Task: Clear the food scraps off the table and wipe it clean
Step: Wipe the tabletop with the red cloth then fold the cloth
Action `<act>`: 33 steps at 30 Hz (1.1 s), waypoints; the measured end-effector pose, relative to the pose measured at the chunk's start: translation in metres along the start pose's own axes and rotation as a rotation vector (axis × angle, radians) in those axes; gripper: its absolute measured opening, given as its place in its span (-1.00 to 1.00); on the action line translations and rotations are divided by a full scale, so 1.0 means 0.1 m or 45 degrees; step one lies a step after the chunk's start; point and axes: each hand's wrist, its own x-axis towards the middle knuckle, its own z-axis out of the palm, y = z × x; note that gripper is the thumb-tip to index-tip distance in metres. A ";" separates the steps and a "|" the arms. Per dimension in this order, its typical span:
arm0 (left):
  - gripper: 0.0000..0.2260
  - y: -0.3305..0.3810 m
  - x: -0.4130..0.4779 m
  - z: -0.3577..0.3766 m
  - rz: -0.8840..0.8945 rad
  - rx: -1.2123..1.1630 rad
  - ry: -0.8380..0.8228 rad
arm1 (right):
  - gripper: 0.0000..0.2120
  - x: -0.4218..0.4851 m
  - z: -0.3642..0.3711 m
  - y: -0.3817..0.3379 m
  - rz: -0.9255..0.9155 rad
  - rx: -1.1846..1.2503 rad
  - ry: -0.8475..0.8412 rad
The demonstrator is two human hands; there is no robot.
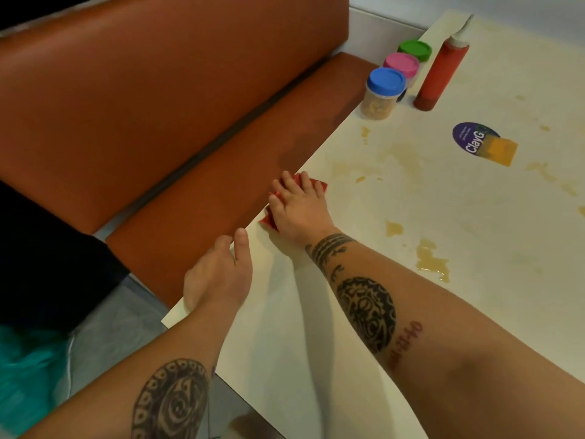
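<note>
- Two grips at counter [285,343] edge: right grip [299,207] flat on cloth [319,186], fingers straight; left grip [218,274] relaxed, empty.
- Spills [432,259] lie rightward, nearer right grip.

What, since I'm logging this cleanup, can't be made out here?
Head view:
red cloth: mostly hidden under the right hand.
left hand: fingers partly hidden past the table edge.
pink-lidded jar: contents hidden behind the blue-lidded jar.
sticker: small print too small.
</note>
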 end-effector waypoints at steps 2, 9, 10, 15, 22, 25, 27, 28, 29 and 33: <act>-0.28 -0.01 0.00 0.00 -0.030 -0.038 0.029 | -0.43 -0.12 0.09 -0.13 -0.234 -0.193 -0.006; -0.32 0.10 -0.11 -0.13 -0.054 -0.127 0.051 | -0.43 -0.91 0.32 -0.35 -0.248 0.108 0.013; -0.29 0.11 -0.12 -0.13 -0.032 -0.121 0.049 | -0.45 -1.05 0.34 -0.25 -0.201 0.137 0.025; -0.27 0.10 -0.15 -0.11 0.025 -0.114 0.081 | -0.42 -1.18 0.28 0.27 0.258 0.220 0.093; -0.25 0.06 -0.09 -0.08 0.036 0.013 0.041 | -0.40 -0.92 0.30 -0.23 0.274 0.231 0.121; -0.27 0.06 -0.08 -0.08 0.022 0.039 0.030 | -0.41 -1.24 0.42 -0.38 0.051 0.196 0.108; -0.21 0.03 -0.09 -0.07 0.033 0.053 0.031 | -0.42 -1.49 0.47 -0.28 0.050 0.218 0.103; -0.19 0.02 -0.09 -0.06 0.043 0.063 0.040 | -0.41 -1.59 0.47 -0.18 0.096 0.234 0.109; -0.21 0.01 -0.09 -0.06 0.053 0.083 0.052 | -0.41 -1.69 0.47 -0.05 0.169 0.248 0.120; -0.46 0.09 -0.14 -0.04 0.177 0.197 0.168 | -0.40 -2.17 0.50 0.28 0.435 0.259 0.172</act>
